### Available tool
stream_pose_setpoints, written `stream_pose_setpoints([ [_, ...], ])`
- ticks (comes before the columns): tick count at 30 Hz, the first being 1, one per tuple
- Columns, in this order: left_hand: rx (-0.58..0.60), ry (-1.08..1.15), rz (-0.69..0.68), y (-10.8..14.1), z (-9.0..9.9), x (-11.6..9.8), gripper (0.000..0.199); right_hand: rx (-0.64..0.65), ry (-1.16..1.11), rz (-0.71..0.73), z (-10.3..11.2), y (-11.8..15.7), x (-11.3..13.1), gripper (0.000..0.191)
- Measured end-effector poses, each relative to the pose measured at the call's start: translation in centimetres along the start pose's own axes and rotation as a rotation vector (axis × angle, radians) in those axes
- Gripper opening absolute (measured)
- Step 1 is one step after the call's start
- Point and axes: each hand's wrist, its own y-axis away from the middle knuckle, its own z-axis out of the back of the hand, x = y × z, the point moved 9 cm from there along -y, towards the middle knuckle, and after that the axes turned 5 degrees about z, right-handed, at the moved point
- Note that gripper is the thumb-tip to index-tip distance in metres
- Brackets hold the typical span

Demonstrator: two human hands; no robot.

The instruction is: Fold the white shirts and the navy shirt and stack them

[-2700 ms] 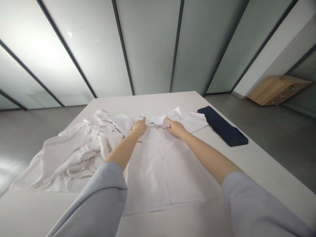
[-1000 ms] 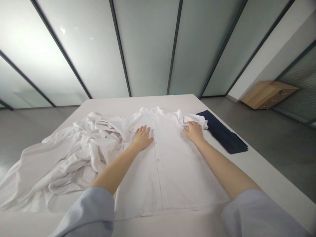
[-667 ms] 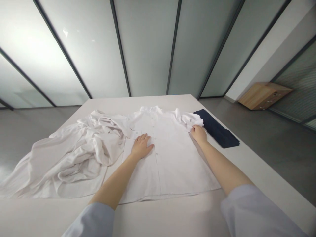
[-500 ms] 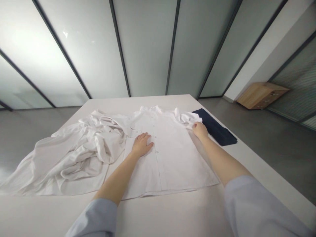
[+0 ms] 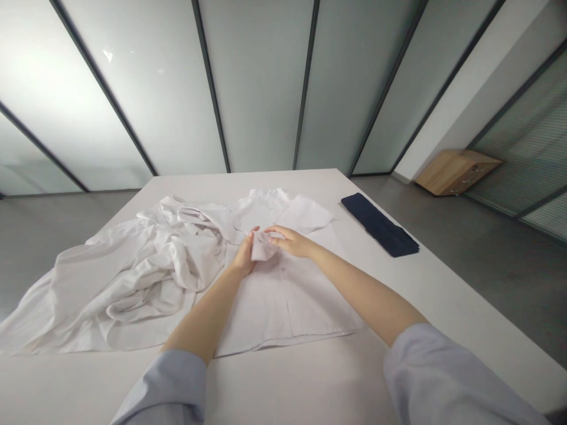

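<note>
A white buttoned shirt (image 5: 266,313) lies on the pale table, its right sleeve folded inward across its front. The sleeve's end (image 5: 264,248) is raised between my two hands at the shirt's middle. My left hand (image 5: 245,254) holds the left edge of that end, thumb up. My right hand (image 5: 290,241) is at its right side, fingers stretched toward my left hand and apart, touching the cloth. A heap of crumpled white cloth (image 5: 155,265) lies directly left of the shirt.
Folded dark blue cloth (image 5: 378,225) lies near the right edge of the table (image 5: 452,313). Beyond the table stand frosted glass panels (image 5: 261,88). A wooden cabinet (image 5: 456,171) is on the floor at the far right.
My right hand has moved left from the shirt's right side to its middle, and the sleeve has come across with it. My left hand has turned from lying flat to gripping the sleeve's end.
</note>
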Motion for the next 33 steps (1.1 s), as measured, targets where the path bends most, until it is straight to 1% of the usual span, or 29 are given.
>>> stream_pose_setpoints([
  [1, -0.001, 0.006, 0.031, 0.1, 0.0, 0.2, 0.065, 0.016, -0.006, -0.006, -1.0, 0.1, -0.1, 0.032],
  [2, -0.007, -0.001, 0.055, 0.2, 0.1, 0.3, 0.070, 0.007, 0.003, -0.021, -1.3, 0.3, -0.3, 0.033],
  [4, -0.021, -0.037, 0.087, 0.2, 0.3, 0.5, 0.077, -0.059, 0.074, -0.055, -0.4, 1.1, -1.2, 0.033],
  [8, -0.088, -0.063, 0.135, 0.1, 0.9, 0.5, 0.074, -0.208, 0.272, -0.071, 3.5, 4.0, -3.2, 0.029],
  [11, -0.083, 0.071, 0.207, 0.2, 0.9, 0.5, 0.079, -0.386, 0.363, -0.067, 6.6, 6.9, -5.1, 0.023],
  [13, -0.082, 0.201, 0.244, 0.6, 0.9, 0.1, 0.084, -0.528, 0.345, -0.127, 8.4, 8.7, -6.9, 0.019],
  [15, -0.066, 0.290, 0.223, 1.0, 0.9, -1.0, 0.086, -0.676, 0.230, -0.216, 9.9, 10.4, -8.9, 0.022],
  [17, -0.006, 0.329, 0.145, 1.5, 0.8, -2.8, 0.084, -0.801, 0.077, -0.277, 10.9, 11.5, -10.3, 0.026],
  [18, 0.033, 0.336, 0.098, 1.7, 0.7, -3.8, 0.083, -0.846, 0.015, -0.289, 11.3, 11.8, -10.7, 0.027],
  [20, 0.094, 0.310, 0.010, 2.2, 0.8, -5.8, 0.079, -0.882, -0.048, -0.287, 11.5, 11.9, -10.8, 0.028],
  [22, 0.115, 0.184, -0.047, 2.9, 1.4, -7.5, 0.075, -0.883, -0.068, -0.278, 11.5, 11.8, -10.5, 0.028],
  [23, 0.117, 0.070, -0.067, 3.2, 1.6, -8.2, 0.072, -0.884, -0.074, -0.276, 11.5, 11.8, -10.4, 0.028],
  [27, 0.124, -0.596, -0.119, 5.0, 2.1, -10.4, 0.058, -0.895, -0.082, -0.290, 11.4, 11.8, -10.4, 0.027],
  [29, 0.134, -0.856, -0.115, 5.8, 2.1, -10.9, 0.055, -0.891, -0.074, -0.294, 11.3, 11.8, -10.3, 0.026],
  [31, 0.170, -0.995, -0.104, 6.6, 1.6, -11.1, 0.053, -0.887, -0.057, -0.299, 11.4, 11.9, -10.2, 0.026],
  [33, 0.233, -1.054, -0.105, 7.2, 0.8, -11.1, 0.048, -0.885, -0.040, -0.304, 11.4, 11.9, -10.1, 0.025],
])
